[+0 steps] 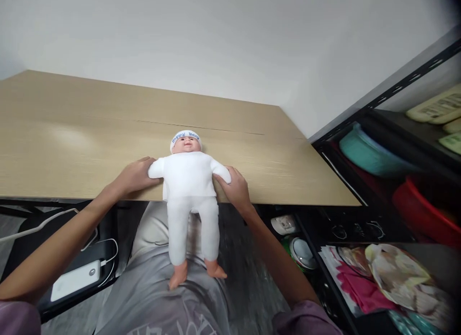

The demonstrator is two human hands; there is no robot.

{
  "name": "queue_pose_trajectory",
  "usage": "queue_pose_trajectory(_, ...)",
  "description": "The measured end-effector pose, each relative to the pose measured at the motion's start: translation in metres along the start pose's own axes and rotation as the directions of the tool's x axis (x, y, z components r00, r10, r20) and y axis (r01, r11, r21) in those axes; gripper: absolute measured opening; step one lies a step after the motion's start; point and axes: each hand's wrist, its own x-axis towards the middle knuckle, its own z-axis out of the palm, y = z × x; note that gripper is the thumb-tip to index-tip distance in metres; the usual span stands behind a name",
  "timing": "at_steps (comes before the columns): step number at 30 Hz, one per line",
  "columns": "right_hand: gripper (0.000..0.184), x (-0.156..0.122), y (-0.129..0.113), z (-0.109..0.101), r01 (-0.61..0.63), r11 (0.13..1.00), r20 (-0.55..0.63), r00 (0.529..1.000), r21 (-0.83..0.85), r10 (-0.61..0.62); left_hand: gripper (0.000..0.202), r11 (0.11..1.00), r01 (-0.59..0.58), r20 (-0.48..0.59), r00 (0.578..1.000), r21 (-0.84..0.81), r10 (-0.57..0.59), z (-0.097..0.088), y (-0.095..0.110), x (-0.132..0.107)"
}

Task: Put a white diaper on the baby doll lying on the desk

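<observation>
A baby doll (189,176) in a white top, white trousers and a white cap with blue lettering lies face up. Its head and upper body rest on the wooden table (90,138), while its legs hang over the front edge above my lap. My left hand (139,176) is closed around the end of the doll's sleeve on the left. On the other side, my right hand (234,186) grips the opposite sleeve, thumb under the arm. Both doll arms are spread outward, and its hands are hidden. The bare feet point down toward my grey clothing.
At the right stands a black shelf rack (385,92) with a teal basin (370,152), a red basin (425,207) and folded cloths (396,277). A white power bank (75,279) with a cable lies on a black seat at lower left. A pale wall (162,37) rises behind the table.
</observation>
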Motion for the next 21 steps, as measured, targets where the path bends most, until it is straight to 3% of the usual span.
queue_pose_trajectory(4, 0.053, 0.025, 0.014, 0.013, 0.056, 0.989, 0.053, 0.997, -0.137, -0.049, 0.052, 1.000, -0.013, -0.022, 1.000, -0.004, 0.012, 0.005, -0.014, 0.026)
queue_pose_trajectory(8, 0.045, 0.059, 0.025, 0.029, 0.074, 0.970, 0.071, 0.996, -0.232, -0.059, 0.051, 0.995, 0.079, -0.083, 0.994, 0.061, -0.073, 0.005, -0.024, 0.061)
queue_pose_trajectory(15, 0.036, 0.133, 0.042, 0.063, 0.051, 0.969, 0.010, 0.999, -0.242, -0.050, 0.059, 0.975, 0.159, -0.256, 0.960, 0.154, -0.116, 0.010, -0.049, 0.129)
queue_pose_trajectory(21, 0.033, 0.201, 0.069, 0.087, 0.132, 0.961, -0.009, 0.990, -0.244, -0.138, 0.066, 0.966, 0.191, -0.346, 0.930, 0.173, -0.121, 0.011, -0.076, 0.185)
